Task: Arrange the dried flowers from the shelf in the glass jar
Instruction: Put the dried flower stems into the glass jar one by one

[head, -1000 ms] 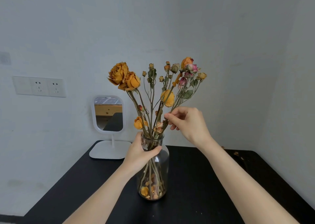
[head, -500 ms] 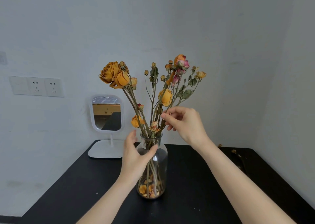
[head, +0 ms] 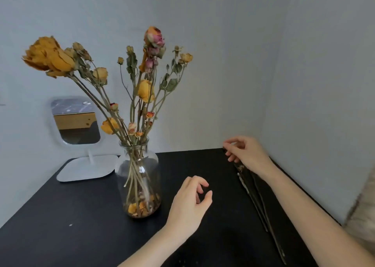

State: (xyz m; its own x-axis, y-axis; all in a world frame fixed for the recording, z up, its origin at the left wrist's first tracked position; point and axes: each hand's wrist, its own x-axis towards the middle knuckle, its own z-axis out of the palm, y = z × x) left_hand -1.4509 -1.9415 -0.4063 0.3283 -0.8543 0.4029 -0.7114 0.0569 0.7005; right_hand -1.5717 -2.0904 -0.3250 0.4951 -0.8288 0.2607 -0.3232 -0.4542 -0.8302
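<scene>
The glass jar [head: 140, 177] stands on the black shelf top [head: 81, 230], left of centre. It holds the dried flowers [head: 145, 90]: yellow and pink roses on long stems, with loose petals on its bottom. My left hand [head: 190, 202] hovers to the right of the jar, fingers loosely curled and apart, with nothing in it. My right hand [head: 246, 155] is at the back right, its fingertips at the far end of several dark dried stems [head: 256, 199] that lie flat along the shelf's right side. Whether the fingers grip them is unclear.
A white-framed mirror [head: 76, 122] on a flat white base [head: 87, 168] stands behind and left of the jar. Grey walls close the back and the right side. Something beige and blurred [head: 363, 210] shows at the right edge.
Both hands have let go of the jar and the flower stems. My left hand drew back to the right of the jar; my right hand moved right and down onto the dark stems.
</scene>
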